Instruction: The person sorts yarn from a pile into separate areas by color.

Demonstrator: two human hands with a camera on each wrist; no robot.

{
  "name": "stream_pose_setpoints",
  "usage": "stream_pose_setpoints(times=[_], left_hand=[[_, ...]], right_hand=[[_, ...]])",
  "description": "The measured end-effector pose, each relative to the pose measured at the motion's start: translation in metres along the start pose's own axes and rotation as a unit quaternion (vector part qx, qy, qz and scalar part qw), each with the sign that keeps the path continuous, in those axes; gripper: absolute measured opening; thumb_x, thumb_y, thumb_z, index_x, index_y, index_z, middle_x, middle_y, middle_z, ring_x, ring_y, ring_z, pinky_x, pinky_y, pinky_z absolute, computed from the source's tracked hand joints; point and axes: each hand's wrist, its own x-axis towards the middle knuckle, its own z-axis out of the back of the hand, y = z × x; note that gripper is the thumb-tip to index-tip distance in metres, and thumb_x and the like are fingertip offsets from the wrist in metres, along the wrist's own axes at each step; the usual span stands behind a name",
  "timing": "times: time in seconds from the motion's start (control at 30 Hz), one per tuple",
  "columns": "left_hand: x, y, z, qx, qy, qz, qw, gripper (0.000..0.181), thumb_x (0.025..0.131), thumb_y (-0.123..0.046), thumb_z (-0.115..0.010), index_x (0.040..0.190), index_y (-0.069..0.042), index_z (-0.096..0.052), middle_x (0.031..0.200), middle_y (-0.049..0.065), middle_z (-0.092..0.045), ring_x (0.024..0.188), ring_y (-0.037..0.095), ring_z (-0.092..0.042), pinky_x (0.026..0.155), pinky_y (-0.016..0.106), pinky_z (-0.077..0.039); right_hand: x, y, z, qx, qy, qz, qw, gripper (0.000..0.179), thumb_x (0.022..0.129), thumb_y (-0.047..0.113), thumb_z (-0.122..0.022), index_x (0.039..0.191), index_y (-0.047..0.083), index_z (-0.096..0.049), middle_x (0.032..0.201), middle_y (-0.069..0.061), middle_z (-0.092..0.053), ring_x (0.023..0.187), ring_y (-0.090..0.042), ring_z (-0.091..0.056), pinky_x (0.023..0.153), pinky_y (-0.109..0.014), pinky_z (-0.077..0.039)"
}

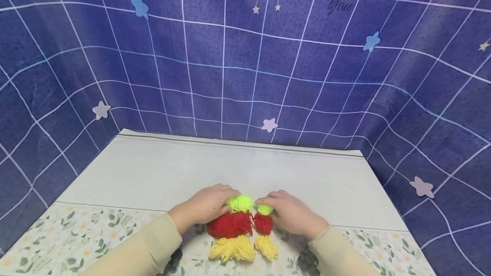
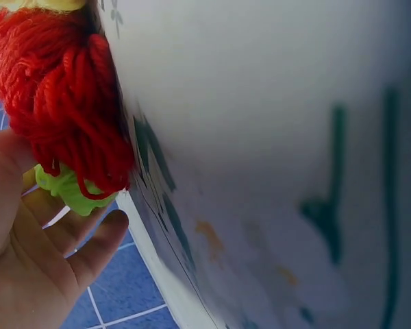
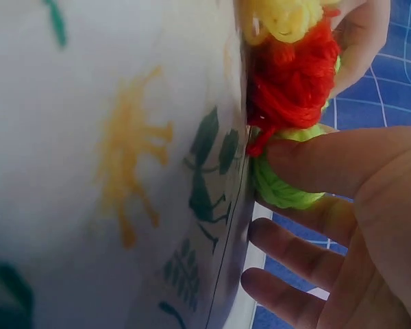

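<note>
Two lime-green bundles of yarn lie side by side at the far end of a cluster, a larger green bundle (image 1: 241,203) on the left and a smaller green bundle (image 3: 291,185) on the right. My left hand (image 1: 209,203) grips the larger one at its left end, thumb beside the red yarn (image 2: 58,82). Thumb and fingers of my right hand (image 1: 289,211) pinch the smaller one. Directly nearer to me are a large red bundle (image 1: 230,225) and a small red bundle (image 1: 263,223). Nearest lie a wide yellow bundle (image 1: 232,249) and a small yellow bundle (image 1: 266,247).
The table has a plain white far part (image 1: 230,163) and a near part with a leaf-and-flower print (image 1: 115,229). A blue gridded curtain (image 1: 238,54) with stars stands behind the table and along both sides.
</note>
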Motion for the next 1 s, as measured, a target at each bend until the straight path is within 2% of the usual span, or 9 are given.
stream_pose_setpoints(times=[0.2,0.4,0.57,0.67,1.0], left_hand=[[0.003,0.002,-0.001,-0.001,0.002,0.002,1.0000,0.040,0.098,-0.026,-0.068,0.136,-0.014,-0.063,0.123,-0.002,-0.066,0.120,0.019,-0.059,0.101,0.042,-0.049],[0.002,0.003,-0.001,-0.005,0.000,0.007,1.0000,0.041,0.098,-0.024,-0.068,0.137,-0.013,-0.062,0.126,0.000,-0.066,0.122,0.020,-0.058,0.103,0.042,-0.048],[-0.002,0.002,-0.002,-0.011,0.003,0.010,0.9999,0.042,0.098,-0.024,-0.067,0.138,-0.013,-0.062,0.127,0.001,-0.066,0.123,0.021,-0.058,0.104,0.042,-0.047],[-0.003,0.002,-0.003,-0.011,0.006,0.010,0.9999,0.043,0.098,-0.024,-0.067,0.139,-0.013,-0.061,0.127,0.001,-0.065,0.123,0.021,-0.058,0.104,0.042,-0.047],[-0.002,0.005,-0.004,-0.004,0.005,0.012,0.9999,0.043,0.098,-0.025,-0.067,0.139,-0.014,-0.061,0.129,0.001,-0.065,0.123,0.021,-0.058,0.104,0.042,-0.048]], right_hand=[[-0.005,-0.007,0.002,0.011,-0.005,-0.016,0.9998,0.048,0.088,0.012,-0.076,0.133,0.024,-0.066,0.112,0.010,-0.066,0.106,-0.013,-0.060,0.095,-0.036,-0.052],[-0.016,-0.021,0.006,0.025,-0.010,-0.070,0.9972,0.044,0.091,0.017,-0.074,0.134,0.022,-0.066,0.115,0.008,-0.066,0.110,-0.015,-0.060,0.099,-0.041,-0.050],[-0.031,-0.032,0.010,0.049,-0.022,-0.127,0.9904,0.040,0.093,0.025,-0.074,0.132,0.020,-0.067,0.119,0.005,-0.067,0.113,-0.019,-0.060,0.102,-0.047,-0.048],[-0.042,-0.040,0.013,0.056,-0.038,-0.152,0.9861,0.041,0.092,0.023,-0.076,0.131,0.019,-0.068,0.120,0.005,-0.067,0.115,-0.020,-0.061,0.103,-0.049,-0.047],[-0.081,-0.070,0.039,0.000,-0.088,-0.210,0.9739,0.045,0.089,0.013,-0.076,0.133,0.018,-0.066,0.119,-0.002,-0.068,0.115,-0.031,-0.061,0.099,-0.057,-0.047]])
